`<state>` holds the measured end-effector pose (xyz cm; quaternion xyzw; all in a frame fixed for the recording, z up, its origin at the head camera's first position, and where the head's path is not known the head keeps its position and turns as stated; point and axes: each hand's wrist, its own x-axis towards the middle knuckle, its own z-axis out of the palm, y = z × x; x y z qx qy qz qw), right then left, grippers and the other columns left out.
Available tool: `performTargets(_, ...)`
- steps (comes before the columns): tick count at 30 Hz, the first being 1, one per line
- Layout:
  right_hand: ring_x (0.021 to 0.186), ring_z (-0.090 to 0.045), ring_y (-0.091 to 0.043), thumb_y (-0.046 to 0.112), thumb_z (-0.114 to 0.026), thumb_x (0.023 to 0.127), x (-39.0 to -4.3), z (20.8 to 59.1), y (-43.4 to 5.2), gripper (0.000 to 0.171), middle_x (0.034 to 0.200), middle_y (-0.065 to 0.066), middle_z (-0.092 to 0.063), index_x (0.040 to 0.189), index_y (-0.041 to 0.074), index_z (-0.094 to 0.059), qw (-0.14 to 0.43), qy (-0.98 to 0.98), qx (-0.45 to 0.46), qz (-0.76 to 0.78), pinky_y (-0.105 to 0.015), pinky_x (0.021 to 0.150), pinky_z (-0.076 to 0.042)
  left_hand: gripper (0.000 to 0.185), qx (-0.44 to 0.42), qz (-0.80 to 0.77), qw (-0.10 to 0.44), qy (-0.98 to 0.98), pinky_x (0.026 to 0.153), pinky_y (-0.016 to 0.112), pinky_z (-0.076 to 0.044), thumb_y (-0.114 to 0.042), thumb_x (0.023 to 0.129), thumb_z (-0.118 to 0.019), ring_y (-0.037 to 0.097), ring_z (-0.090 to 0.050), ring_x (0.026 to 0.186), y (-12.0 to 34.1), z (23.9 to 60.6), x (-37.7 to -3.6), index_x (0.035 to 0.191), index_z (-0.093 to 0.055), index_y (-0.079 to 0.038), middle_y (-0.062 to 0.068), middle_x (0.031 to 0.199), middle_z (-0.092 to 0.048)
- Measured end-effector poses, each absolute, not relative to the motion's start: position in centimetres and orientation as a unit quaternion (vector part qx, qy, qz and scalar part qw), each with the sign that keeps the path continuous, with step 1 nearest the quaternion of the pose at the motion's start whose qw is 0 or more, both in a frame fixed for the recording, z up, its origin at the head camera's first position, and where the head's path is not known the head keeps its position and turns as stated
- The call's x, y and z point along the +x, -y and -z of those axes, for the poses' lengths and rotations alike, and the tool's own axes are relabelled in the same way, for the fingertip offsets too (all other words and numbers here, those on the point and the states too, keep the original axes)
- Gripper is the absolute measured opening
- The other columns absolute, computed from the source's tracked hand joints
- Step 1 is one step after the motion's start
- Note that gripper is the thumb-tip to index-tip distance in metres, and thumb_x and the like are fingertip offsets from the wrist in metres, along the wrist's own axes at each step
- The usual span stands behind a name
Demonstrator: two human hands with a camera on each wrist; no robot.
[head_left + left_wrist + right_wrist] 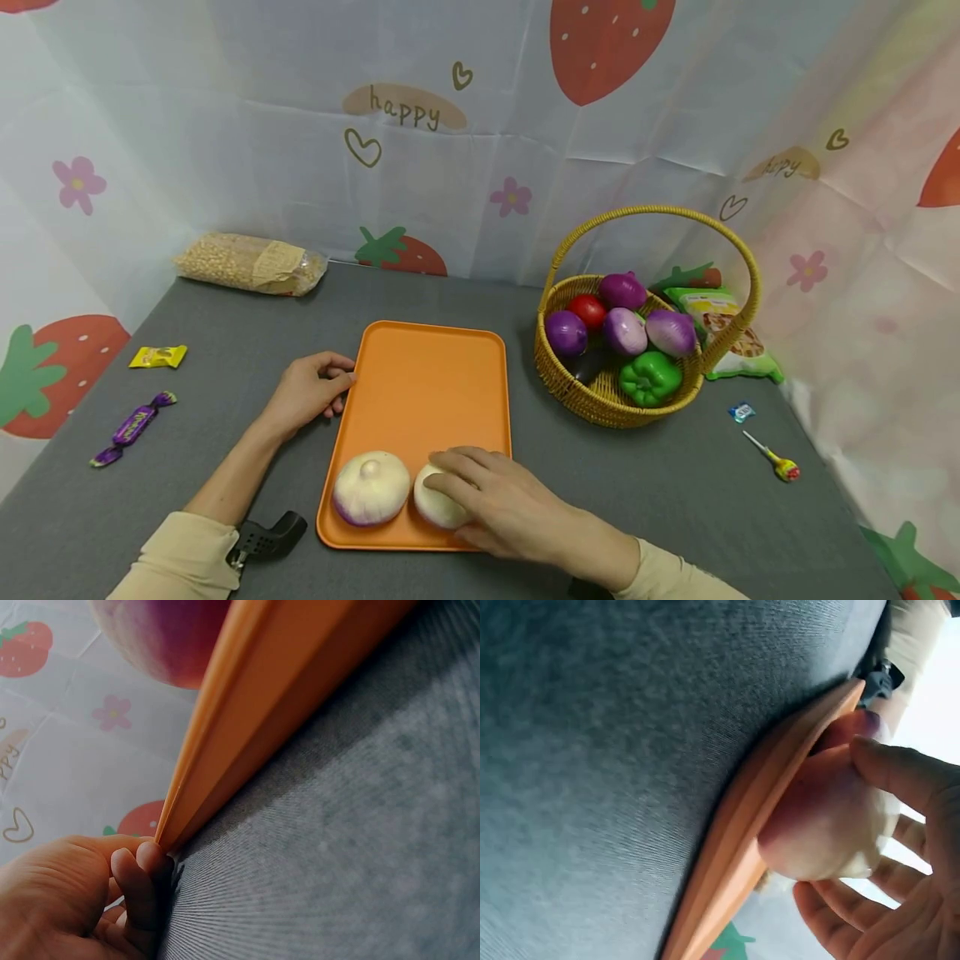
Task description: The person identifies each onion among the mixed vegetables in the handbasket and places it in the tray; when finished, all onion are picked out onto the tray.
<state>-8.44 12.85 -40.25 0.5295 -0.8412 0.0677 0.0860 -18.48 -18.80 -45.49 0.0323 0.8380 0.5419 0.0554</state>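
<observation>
An orange tray (431,392) lies on the grey table, with two white-and-purple turnips at its near end. The left turnip (371,489) sits pale side up, a small nub on top. Over the other turnip (438,497) is my right hand (517,508), gripping it with the thumb on one side and fingers on the other. The right wrist view shows this turnip (829,817) at the tray rim, between thumb and fingertips. My left hand (307,392) pinches the tray's left rim; in the left wrist view its fingertips (154,855) are right at the orange edge.
A wicker basket (585,410) of vegetables stands right of the tray. Behind it leans a green packet (742,354); a small blue sweet (742,412) and lollipop (783,468) lie nearby. At left are a yellow sweet (157,357), purple sweet (135,427) and grain bag (225,262).
</observation>
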Motion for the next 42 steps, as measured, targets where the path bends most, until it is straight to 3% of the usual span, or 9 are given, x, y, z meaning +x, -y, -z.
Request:
performTargets(8, 0.117, -0.058, -0.020, 0.042, -0.070, 0.088, -8.16, 39.96, -13.11, 0.057, 0.134, -0.007, -0.053, 0.139, 0.023, -0.051, 0.079, 0.861, 0.498, -0.060, -0.034, 0.093, -0.055, 0.032, 0.035, -0.543, 0.058, -0.837, 0.048, 0.029, -0.053, -0.016, 0.097, -0.060, 0.011, -0.060, 0.055, 18.80, 45.46, -18.49, 0.121, -0.060, 0.005, 0.019, 0.093, -0.065)
performTargets(15, 0.117, -0.060, -0.019, 0.040, -0.072, 0.085, -8.23, 40.24, -13.13, 0.055, 0.135, -0.008, -0.057, 0.132, 0.018, -0.054, 0.095, 0.861, 0.495, -0.071, -0.032, 0.093, -0.055, 0.032, 0.035, -0.541, 0.057, -0.838, 0.049, 0.029, -0.053, -0.016, 0.097, -0.060, 0.011, -0.059, 0.055, 18.81, 45.32, -18.47, 0.121, -0.059, 0.005, 0.019, 0.092, -0.065)
performTargets(24, 0.116, -0.060, -0.020, 0.041, -0.072, 0.086, -8.11, 40.18, -12.97, 0.063, 0.135, -0.006, -0.054, 0.140, 0.022, -0.048, 0.078, 0.861, 0.498, -0.068, -0.034, 0.091, -0.056, 0.031, 0.031, -0.541, 0.058, -0.839, 0.048, 0.029, -0.053, -0.016, 0.097, -0.060, 0.011, -0.059, 0.054, 18.74, 45.23, -18.48, 0.121, -0.060, 0.005, 0.018, 0.091, -0.064)
performTargets(34, 0.120, -0.058, -0.021, 0.036, -0.078, 0.082, -7.94, 40.11, -12.80, 0.065, 0.135, -0.008, -0.054, 0.139, 0.019, -0.050, 0.092, 0.861, 0.495, -0.068, -0.030, 0.082, -0.059, 0.031, 0.033, -0.544, 0.059, -0.836, 0.049, 0.028, -0.053, -0.015, 0.097, -0.059, 0.011, -0.059, 0.054, 18.67, 45.18, -18.42, 0.120, -0.060, 0.005, 0.018, 0.090, -0.064)
performTargets(42, 0.117, -0.060, -0.020, 0.041, -0.076, 0.082, -7.95, 40.03, -12.98, 0.066, 0.134, -0.007, -0.055, 0.139, 0.019, -0.049, 0.093, 0.862, 0.493, -0.065, -0.032, 0.088, -0.058, 0.031, 0.034, -0.541, 0.056, -0.839, 0.048, 0.028, -0.053, -0.016, 0.097, -0.060, 0.011, -0.059, 0.054, 18.65, 45.20, -18.44, 0.120, -0.060, 0.005, 0.018, 0.090, -0.064)
